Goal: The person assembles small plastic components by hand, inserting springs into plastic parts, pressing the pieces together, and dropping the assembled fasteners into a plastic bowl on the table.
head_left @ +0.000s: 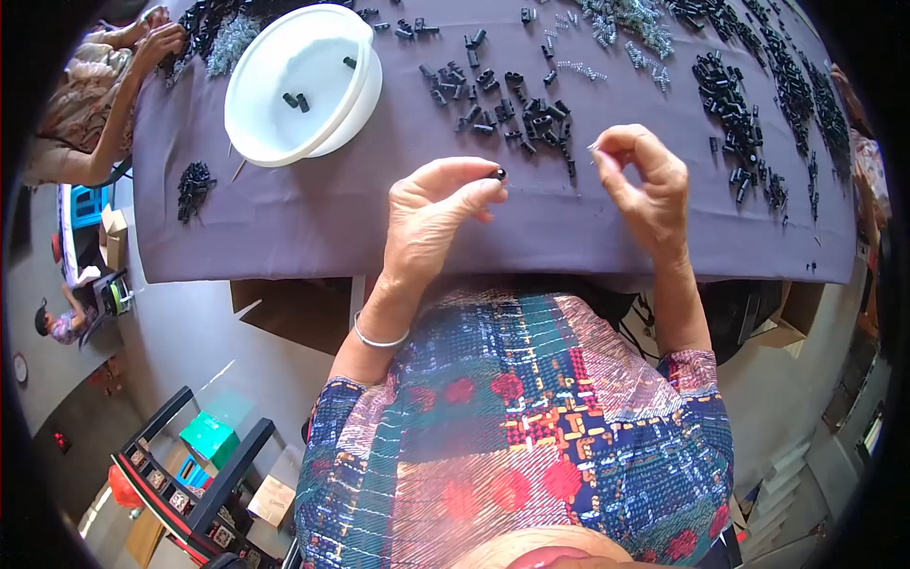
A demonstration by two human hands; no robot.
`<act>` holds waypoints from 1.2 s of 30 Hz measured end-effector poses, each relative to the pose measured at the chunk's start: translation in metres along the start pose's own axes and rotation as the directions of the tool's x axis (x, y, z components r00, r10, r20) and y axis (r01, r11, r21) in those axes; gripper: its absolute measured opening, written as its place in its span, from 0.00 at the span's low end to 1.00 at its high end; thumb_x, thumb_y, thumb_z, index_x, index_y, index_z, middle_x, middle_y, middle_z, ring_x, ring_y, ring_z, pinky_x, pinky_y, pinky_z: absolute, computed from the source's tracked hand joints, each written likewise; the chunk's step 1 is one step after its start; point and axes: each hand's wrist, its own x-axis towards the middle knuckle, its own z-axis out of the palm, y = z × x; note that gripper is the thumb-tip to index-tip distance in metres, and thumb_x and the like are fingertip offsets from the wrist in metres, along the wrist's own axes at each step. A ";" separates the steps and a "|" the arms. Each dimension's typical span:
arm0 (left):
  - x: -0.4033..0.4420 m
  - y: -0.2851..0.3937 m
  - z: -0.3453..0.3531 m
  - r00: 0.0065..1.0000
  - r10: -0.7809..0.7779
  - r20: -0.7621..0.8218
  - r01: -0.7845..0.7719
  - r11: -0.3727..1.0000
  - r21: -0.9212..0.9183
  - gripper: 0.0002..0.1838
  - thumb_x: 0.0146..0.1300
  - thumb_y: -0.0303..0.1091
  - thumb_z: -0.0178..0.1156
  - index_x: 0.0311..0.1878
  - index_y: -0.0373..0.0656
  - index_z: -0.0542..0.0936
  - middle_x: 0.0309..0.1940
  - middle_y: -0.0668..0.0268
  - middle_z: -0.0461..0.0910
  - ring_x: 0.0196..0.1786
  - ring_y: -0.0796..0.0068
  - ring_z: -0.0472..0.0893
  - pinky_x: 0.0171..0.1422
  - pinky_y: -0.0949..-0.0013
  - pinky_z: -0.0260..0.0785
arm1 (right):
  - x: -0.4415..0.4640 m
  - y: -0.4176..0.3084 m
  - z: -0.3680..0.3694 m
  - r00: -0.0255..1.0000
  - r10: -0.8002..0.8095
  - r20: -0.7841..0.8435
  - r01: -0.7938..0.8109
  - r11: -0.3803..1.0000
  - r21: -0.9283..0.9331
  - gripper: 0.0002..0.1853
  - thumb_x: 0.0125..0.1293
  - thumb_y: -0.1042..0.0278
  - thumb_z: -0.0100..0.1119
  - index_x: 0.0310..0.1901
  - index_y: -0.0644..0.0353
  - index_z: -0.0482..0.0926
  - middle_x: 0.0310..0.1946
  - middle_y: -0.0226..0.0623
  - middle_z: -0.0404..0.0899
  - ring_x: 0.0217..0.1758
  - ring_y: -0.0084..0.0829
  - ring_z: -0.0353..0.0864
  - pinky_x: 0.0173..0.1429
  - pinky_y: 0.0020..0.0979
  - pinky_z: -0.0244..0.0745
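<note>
My left hand (424,220) is closed in a pinch on a small black plastic piece (500,174), whose rounded end shows past the fingertips. Apart from it, to the right, my right hand (652,185) pinches a tiny shiny piece (592,149) that looks like a metal spring; the fingers cover most of it. Both hands are above the near part of the purple-grey tablecloth (322,228). Just beyond them lie loose black plastic parts (547,121). Farther back are clear-looking coil springs (630,28), with a few single ones (580,70) strewn nearer.
A white plastic tub (270,71) with several black pieces in it stands at the left. More black parts (730,104) are heaped on the right, and a small pile (195,190) sits at the left. Another person's arm (118,114) reaches in at the left edge.
</note>
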 end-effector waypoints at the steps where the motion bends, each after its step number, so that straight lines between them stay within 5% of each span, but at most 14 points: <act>1: -0.001 -0.001 0.001 1.000 -0.024 0.014 0.025 0.999 -0.030 0.10 0.61 0.26 0.68 0.46 0.36 0.83 0.37 0.62 0.86 0.39 0.74 0.85 0.39 0.73 0.76 | -0.003 -0.005 0.004 1.000 -0.002 0.025 0.001 0.998 0.057 0.08 0.56 0.84 0.63 0.37 0.64 0.79 0.30 0.33 0.79 0.30 0.22 0.78 0.39 0.24 0.75; 6: -0.005 -0.004 0.007 0.997 -0.058 0.060 0.062 0.995 -0.073 0.11 0.61 0.24 0.67 0.47 0.35 0.83 0.39 0.61 0.85 0.40 0.75 0.84 0.40 0.75 0.76 | -0.012 -0.028 0.016 0.988 -0.010 0.151 -0.025 0.973 0.230 0.08 0.55 0.85 0.63 0.37 0.64 0.79 0.30 0.31 0.79 0.31 0.21 0.77 0.38 0.23 0.74; 11: -0.013 -0.003 0.013 1.000 -0.008 0.017 0.007 0.999 0.035 0.11 0.59 0.23 0.69 0.45 0.35 0.83 0.37 0.63 0.85 0.38 0.78 0.83 0.40 0.76 0.76 | -0.015 -0.040 0.022 0.980 -0.131 0.153 0.119 0.989 0.085 0.09 0.54 0.84 0.64 0.37 0.62 0.80 0.33 0.41 0.81 0.35 0.38 0.83 0.38 0.33 0.79; 17: -0.017 -0.007 0.012 1.000 -0.010 0.022 0.008 0.998 0.068 0.11 0.59 0.24 0.69 0.45 0.35 0.83 0.37 0.63 0.85 0.37 0.79 0.83 0.41 0.76 0.77 | -0.016 -0.045 0.024 0.960 -0.214 0.179 0.223 0.974 -0.028 0.10 0.53 0.83 0.63 0.38 0.63 0.79 0.34 0.43 0.80 0.37 0.42 0.83 0.39 0.36 0.80; 26: -0.018 -0.008 0.009 0.998 -0.028 0.048 0.026 0.999 0.032 0.11 0.63 0.26 0.67 0.47 0.34 0.82 0.38 0.61 0.85 0.40 0.76 0.84 0.41 0.75 0.77 | -0.015 -0.051 0.026 0.938 -0.259 0.231 0.277 0.960 -0.049 0.12 0.52 0.83 0.63 0.40 0.64 0.79 0.35 0.43 0.80 0.38 0.41 0.82 0.40 0.35 0.81; 32: -0.018 -0.009 0.006 0.986 -0.100 0.131 0.120 0.980 -0.158 0.10 0.65 0.29 0.65 0.47 0.34 0.82 0.38 0.61 0.85 0.40 0.75 0.84 0.42 0.74 0.77 | -0.016 -0.053 0.024 0.975 -0.141 0.170 0.130 0.989 0.074 0.16 0.51 0.83 0.66 0.43 0.61 0.81 0.35 0.41 0.80 0.38 0.39 0.83 0.41 0.33 0.81; 36: -0.020 -0.007 0.006 0.959 -0.170 0.228 0.224 0.946 -0.236 0.09 0.65 0.27 0.64 0.45 0.34 0.81 0.37 0.62 0.84 0.39 0.76 0.83 0.42 0.74 0.76 | -0.018 -0.051 0.020 0.945 -0.227 0.235 0.216 0.974 0.076 0.15 0.50 0.82 0.68 0.41 0.60 0.82 0.35 0.40 0.79 0.36 0.37 0.82 0.39 0.33 0.79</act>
